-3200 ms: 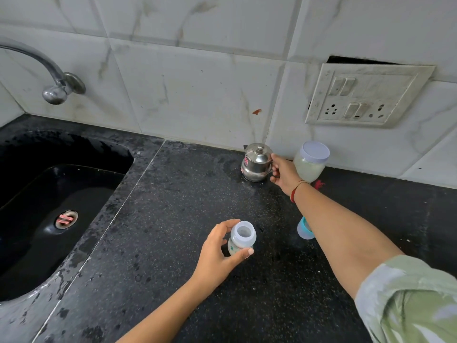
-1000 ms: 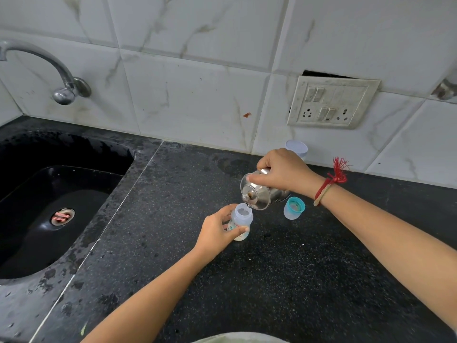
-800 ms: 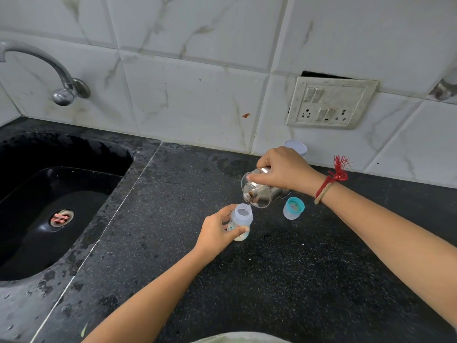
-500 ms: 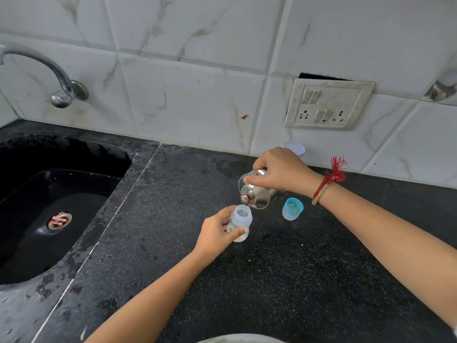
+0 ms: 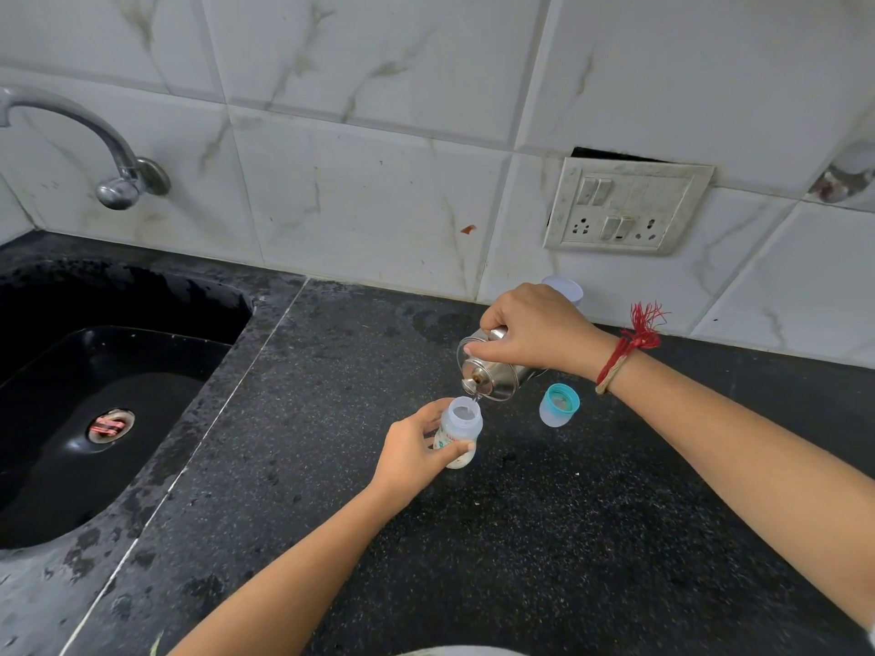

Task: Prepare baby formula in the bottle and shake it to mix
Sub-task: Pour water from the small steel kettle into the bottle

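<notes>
A small open baby bottle [image 5: 458, 430] stands on the black counter [image 5: 544, 537], and my left hand [image 5: 413, 451] grips its body. My right hand [image 5: 535, 331] holds a small steel pot [image 5: 490, 376] tipped forward, its spout right over the bottle's mouth. Whitish contents show low in the bottle. The bottle's teal-ringed cap [image 5: 558, 404] lies on the counter just right of the pot. A jar with a pale lid [image 5: 566, 288] stands at the wall, mostly hidden behind my right hand.
A black sink [image 5: 94, 395] with a drain lies at the left, and a steel tap [image 5: 94, 149] comes out of the tiled wall above it. A switch and socket plate [image 5: 625, 205] is on the wall behind my right hand.
My right hand took the steel pot from the wall, carried it to the bottle and tipped it over the mouth. Over the last second both hands have hardly moved.
</notes>
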Available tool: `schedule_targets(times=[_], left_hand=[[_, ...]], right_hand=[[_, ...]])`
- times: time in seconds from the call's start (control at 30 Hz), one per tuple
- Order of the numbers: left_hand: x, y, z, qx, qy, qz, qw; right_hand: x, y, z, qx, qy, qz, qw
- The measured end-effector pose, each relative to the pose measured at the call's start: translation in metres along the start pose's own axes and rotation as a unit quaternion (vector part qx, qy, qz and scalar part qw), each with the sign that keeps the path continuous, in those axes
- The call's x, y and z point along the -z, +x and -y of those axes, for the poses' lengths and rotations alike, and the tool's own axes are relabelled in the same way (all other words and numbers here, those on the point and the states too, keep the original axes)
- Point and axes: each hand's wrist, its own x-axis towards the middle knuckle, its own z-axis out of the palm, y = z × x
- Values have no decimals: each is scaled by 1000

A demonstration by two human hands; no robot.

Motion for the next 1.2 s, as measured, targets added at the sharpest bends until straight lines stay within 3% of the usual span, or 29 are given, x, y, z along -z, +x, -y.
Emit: schedule_targets(times=[1.2], left_hand=[[-1,2,6,3,4,-5,1000]], right_hand=[[7,-1,15,16,-30,5,999]])
